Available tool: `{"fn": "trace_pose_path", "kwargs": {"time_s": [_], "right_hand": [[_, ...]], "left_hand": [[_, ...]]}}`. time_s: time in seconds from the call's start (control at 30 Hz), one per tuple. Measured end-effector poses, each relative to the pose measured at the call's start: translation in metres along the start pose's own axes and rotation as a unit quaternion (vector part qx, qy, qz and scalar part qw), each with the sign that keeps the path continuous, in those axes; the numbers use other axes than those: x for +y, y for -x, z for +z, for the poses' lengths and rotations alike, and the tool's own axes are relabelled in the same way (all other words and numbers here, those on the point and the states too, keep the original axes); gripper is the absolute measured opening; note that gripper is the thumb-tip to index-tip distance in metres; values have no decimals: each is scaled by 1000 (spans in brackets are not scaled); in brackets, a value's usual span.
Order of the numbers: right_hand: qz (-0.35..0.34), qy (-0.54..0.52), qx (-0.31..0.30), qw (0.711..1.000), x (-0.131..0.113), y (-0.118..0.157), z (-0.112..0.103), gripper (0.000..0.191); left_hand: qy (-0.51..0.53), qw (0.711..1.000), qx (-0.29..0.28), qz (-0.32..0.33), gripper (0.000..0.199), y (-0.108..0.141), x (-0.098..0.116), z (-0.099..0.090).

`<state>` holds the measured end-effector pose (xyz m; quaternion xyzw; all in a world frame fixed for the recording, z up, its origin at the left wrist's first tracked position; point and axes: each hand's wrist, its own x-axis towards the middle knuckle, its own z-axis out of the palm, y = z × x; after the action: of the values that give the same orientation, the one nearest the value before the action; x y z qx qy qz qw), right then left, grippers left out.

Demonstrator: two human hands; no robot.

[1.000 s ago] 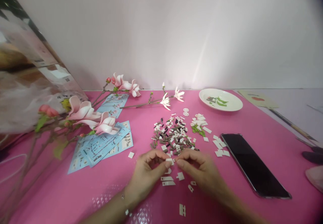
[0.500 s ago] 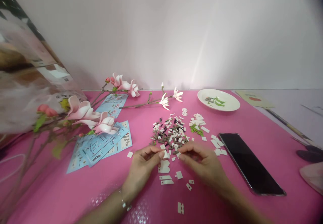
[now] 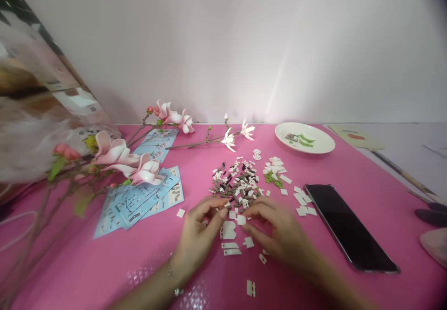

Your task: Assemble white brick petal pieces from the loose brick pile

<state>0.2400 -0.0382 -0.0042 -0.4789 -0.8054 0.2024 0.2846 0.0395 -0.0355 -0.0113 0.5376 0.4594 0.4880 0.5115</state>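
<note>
My left hand (image 3: 199,231) is closed in a pinch at the near left of a heap of small building-brick parts (image 3: 239,182). Between its thumb and forefinger a small white piece (image 3: 227,204) partly shows. Opposite it, my right hand (image 3: 279,226) has thumb and forefinger curled at the edge of a square white tile (image 3: 241,219), which appears gripped at the tips. Several flat white pieces (image 3: 229,230) lie in a column below the fingers. A white bracket-like piece (image 3: 251,288) is nearer to me.
Blue instruction sheets (image 3: 139,203) lie left, under pink magnolia branches (image 3: 146,170). A white-flowered branch (image 3: 195,145) is behind the heap. White petals and green leaves (image 3: 274,178), a black phone (image 3: 349,226) and a white plate (image 3: 323,144) holding green parts are right.
The square white tile now shows at my right fingertips, where smaller pieces showed before. My right hand has shifted slightly down; my left hand stays pinched in nearly the same place.
</note>
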Motion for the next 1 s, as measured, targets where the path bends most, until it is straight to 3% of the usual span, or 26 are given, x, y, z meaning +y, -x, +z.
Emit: {"fn": "trace_pose_path", "kwargs": {"time_s": [0.13, 0.23, 0.57, 0.77, 1.0], "right_hand": [[79, 52, -98, 991, 0, -1, -8, 8], [103, 63, -127, 985, -1, -1, -9, 13], [91, 65, -138, 984, -2, 0, -8, 19], [66, 42, -160, 984, -4, 1, -11, 14], [135, 45, -91, 986, 5, -1, -15, 14]], "left_hand": [[64, 996, 69, 6, 18, -3, 4, -3], [87, 991, 101, -4, 17, -5, 5, -3], [108, 987, 116, -16, 15, -9, -5, -6], [107, 987, 122, -11, 13, -9, -5, -6], [137, 981, 138, 13, 13, -9, -4, -8]]}}
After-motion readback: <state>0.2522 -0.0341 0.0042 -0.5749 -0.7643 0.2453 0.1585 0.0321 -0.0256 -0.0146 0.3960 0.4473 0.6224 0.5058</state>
